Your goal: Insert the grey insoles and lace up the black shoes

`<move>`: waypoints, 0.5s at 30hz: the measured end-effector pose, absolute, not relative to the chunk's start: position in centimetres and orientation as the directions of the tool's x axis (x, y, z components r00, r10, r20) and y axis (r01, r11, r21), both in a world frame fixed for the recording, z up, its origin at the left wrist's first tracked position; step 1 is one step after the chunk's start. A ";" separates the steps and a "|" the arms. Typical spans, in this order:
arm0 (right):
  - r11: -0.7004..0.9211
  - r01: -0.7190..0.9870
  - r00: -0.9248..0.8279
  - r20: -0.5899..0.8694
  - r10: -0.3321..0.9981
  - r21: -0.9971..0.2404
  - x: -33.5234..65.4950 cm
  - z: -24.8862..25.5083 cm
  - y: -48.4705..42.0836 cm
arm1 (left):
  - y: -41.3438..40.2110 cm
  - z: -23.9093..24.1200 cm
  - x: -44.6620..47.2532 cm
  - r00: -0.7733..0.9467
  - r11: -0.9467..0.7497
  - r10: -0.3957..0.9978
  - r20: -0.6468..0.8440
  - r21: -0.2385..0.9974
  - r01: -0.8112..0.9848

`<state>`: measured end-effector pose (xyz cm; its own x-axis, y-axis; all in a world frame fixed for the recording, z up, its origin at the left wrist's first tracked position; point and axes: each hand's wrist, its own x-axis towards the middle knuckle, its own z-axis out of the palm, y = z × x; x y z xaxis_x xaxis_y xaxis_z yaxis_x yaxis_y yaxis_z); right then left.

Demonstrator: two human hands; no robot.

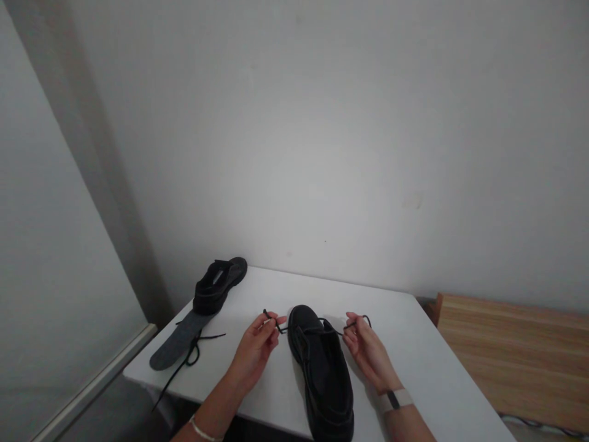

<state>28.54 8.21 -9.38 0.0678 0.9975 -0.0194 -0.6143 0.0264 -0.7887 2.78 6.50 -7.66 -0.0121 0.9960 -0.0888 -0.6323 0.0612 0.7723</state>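
Note:
A black shoe lies on the white table in front of me, toe pointing away. A black shoelace runs out from both sides of its throat. On the shoe's left side, my left hand pinches one end of the lace between thumb and fingers. Over on the right, my right hand is closed on the other end, with a loop of it curling above the fingers. Both hands are raised a little beside the toe half, apart from the shoe itself.
At the table's back left stands a second black shoe. A grey insole and a loose black lace lie in front of it. A wall borders the back, and a wooden panel stands to the right.

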 end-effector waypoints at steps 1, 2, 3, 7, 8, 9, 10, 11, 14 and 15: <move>0.026 -0.600 0.067 -0.017 0.998 -0.799 27.9 -9.5 8.4 | 6.4 -8.0 3.2 -0.011 0.066 0.996 -0.094 0.775 -0.628; 0.029 -0.589 0.072 -0.016 0.997 -0.807 27.2 -9.7 8.4 | 6.3 -8.3 3.5 -0.008 0.071 0.995 -0.097 0.778 -0.624; 0.035 -0.580 0.084 -0.018 0.996 -0.814 26.5 -9.9 8.4 | 6.2 -8.5 3.9 -0.006 0.075 0.995 -0.100 0.781 -0.620; 0.062 -0.559 0.177 -0.046 0.983 -0.827 24.1 -10.7 7.7 | 5.9 -9.1 5.3 -0.020 0.071 0.994 -0.106 0.784 -0.616; 0.065 -0.558 0.196 -0.055 0.979 -0.827 23.6 -10.8 7.5 | 6.1 -9.3 5.5 -0.027 0.069 0.994 -0.109 0.784 -0.617; 0.066 -0.559 0.206 -0.062 0.977 -0.826 23.1 -11.0 7.3 | 6.4 -9.4 5.7 -0.033 0.068 0.993 -0.112 0.783 -0.618; 0.065 -0.563 0.210 -0.067 0.975 -0.824 22.8 -11.0 7.3 | 6.7 -9.5 5.7 -0.038 0.069 0.992 -0.117 0.782 -0.619; 0.064 -0.567 0.209 -0.068 0.975 -0.821 22.5 -11.1 7.3 | 7.0 -9.6 5.6 -0.039 0.073 0.992 -0.124 0.781 -0.620; 0.060 -0.582 0.188 -0.062 0.980 -0.811 22.6 -10.8 7.7 | 8.0 -9.9 4.8 -0.022 0.101 0.989 -0.146 0.780 -0.617; 0.056 -0.582 0.176 -0.059 0.983 -0.811 22.9 -10.7 7.9 | 8.2 -9.9 4.5 -0.012 0.111 0.989 -0.149 0.782 -0.614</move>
